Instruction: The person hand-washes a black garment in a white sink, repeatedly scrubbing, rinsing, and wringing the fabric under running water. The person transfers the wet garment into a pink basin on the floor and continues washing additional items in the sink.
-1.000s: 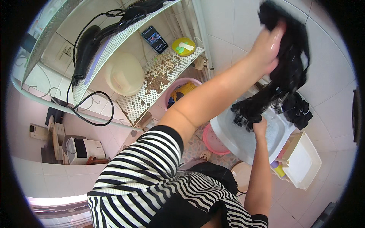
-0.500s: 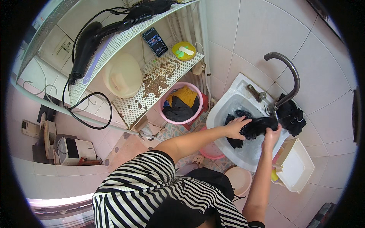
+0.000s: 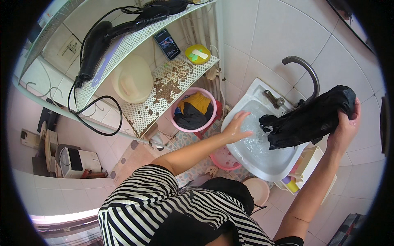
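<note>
A wet black garment (image 3: 310,121) hangs stretched out over the right side of the white sink (image 3: 256,170). My right hand (image 3: 348,125) grips its raised end, to the right of the basin. The lower end trails above the cloudy water (image 3: 256,139). My left hand (image 3: 238,129) is over the sink's left rim, fingers spread and holding nothing. The curved metal faucet (image 3: 314,74) rises behind the garment, which hides its base. The tap lever (image 3: 273,99) shows at the sink's back.
Left of the sink, a pink basin (image 3: 177,123) holds yellow and dark clothes. A rusty white shelf (image 3: 143,117) carries a phone (image 3: 167,44), a yellow dish (image 3: 198,54) and a hair dryer (image 3: 94,49). A cream rack (image 3: 310,164) hangs at right; another pink basin (image 3: 225,160) sits below.
My right hand has lifted the black garment out of the sink, up and to the right. My left hand has let go of it and moved left.
</note>
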Demonstrator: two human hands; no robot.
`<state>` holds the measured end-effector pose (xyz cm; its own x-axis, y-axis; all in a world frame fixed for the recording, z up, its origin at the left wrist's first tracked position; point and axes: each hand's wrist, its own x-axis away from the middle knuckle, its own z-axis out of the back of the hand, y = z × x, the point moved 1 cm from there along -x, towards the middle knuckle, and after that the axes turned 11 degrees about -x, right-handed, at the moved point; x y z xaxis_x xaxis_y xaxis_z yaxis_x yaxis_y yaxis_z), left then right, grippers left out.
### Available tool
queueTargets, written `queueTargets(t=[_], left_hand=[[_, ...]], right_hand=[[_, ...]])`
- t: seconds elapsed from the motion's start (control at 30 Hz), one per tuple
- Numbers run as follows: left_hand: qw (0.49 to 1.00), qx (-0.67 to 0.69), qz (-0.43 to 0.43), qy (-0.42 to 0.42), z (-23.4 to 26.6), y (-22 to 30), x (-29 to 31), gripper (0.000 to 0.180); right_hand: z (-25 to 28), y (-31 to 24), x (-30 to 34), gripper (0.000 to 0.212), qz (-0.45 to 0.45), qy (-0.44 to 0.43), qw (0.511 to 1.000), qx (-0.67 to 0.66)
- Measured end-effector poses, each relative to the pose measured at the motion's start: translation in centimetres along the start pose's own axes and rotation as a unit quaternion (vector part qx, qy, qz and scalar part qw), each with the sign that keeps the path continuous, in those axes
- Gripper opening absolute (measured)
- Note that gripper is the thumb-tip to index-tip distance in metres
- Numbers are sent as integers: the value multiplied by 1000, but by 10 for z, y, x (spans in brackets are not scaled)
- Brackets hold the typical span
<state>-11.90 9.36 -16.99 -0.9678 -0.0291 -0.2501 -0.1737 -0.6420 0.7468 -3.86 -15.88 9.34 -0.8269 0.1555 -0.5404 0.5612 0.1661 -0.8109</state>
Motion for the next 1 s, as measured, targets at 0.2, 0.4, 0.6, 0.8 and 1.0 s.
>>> queueTargets(t=[0.2, 0.4, 0.6, 0.8, 1.0], left_hand=[[995, -52, 78, 27, 17, -17, 43, 71], [993, -9, 117, -27, 11, -22, 63, 64], [993, -15, 115, -17, 5, -31, 76, 58], [990, 21, 139, -9, 13, -28, 78, 56], [992, 14, 123, 30, 17, -27, 85, 55]], right_hand=[[17, 82, 33, 54, -61, -51, 961, 264], [63, 203, 128, 48, -200, -109, 888, 398], [93, 220, 153, 35, -458, -71, 860, 212], [49, 94, 43, 35, -374, 39, 921, -100], [3, -30, 4, 32, -284, -44, 912, -294]])
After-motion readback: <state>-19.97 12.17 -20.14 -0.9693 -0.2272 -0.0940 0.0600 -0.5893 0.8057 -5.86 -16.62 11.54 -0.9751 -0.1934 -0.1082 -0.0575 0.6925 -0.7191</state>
